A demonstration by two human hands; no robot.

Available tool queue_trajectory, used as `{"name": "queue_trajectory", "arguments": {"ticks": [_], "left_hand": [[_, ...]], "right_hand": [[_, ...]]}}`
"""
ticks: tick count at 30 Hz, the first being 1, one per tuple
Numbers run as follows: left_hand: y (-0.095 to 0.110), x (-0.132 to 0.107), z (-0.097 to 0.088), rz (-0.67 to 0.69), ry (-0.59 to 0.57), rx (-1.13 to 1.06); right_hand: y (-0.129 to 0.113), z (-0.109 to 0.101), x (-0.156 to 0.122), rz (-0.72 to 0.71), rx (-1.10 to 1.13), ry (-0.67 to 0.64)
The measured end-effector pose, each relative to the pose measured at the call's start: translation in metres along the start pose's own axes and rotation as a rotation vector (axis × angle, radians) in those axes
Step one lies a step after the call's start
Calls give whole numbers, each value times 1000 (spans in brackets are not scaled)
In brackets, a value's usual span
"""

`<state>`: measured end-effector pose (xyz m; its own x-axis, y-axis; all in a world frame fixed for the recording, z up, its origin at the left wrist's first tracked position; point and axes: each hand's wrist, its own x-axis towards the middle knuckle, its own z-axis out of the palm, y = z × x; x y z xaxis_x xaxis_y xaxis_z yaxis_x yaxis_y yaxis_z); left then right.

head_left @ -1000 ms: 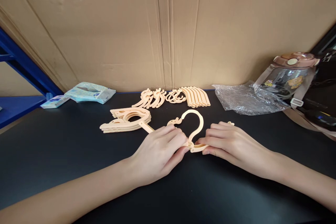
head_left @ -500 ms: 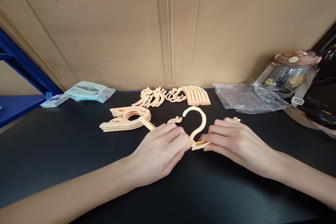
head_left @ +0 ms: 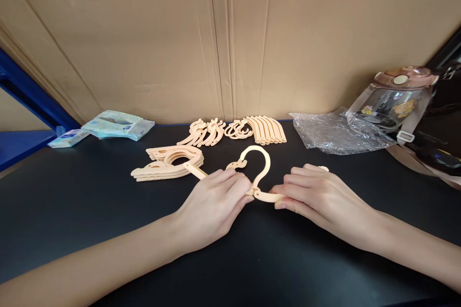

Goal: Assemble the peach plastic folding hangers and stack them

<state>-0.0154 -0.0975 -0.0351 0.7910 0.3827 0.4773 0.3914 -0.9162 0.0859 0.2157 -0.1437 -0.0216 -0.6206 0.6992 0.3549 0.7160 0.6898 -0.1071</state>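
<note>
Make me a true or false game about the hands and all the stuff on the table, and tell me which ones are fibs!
1. The left hand and right hand hold the same hanger. True.
2. The tabletop is white. False: it is black.
3. The bottle is on the left of the picture. False: it is on the right.
4. Crumpled clear plastic lies beside the bottle. True.
5. The stacked pieces near the left hand are blue. False: they are beige.
6. The bigger light-blue packet lies on the left of the picture. True.
</note>
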Motion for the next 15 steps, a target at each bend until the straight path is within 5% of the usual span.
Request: {"name": "queue_trajectory", "arguments": {"ticks": [15], "left_hand": [[0, 0, 0, 29, -19, 13]], "right_hand": [[4, 1, -2, -7, -43, -12]]}}
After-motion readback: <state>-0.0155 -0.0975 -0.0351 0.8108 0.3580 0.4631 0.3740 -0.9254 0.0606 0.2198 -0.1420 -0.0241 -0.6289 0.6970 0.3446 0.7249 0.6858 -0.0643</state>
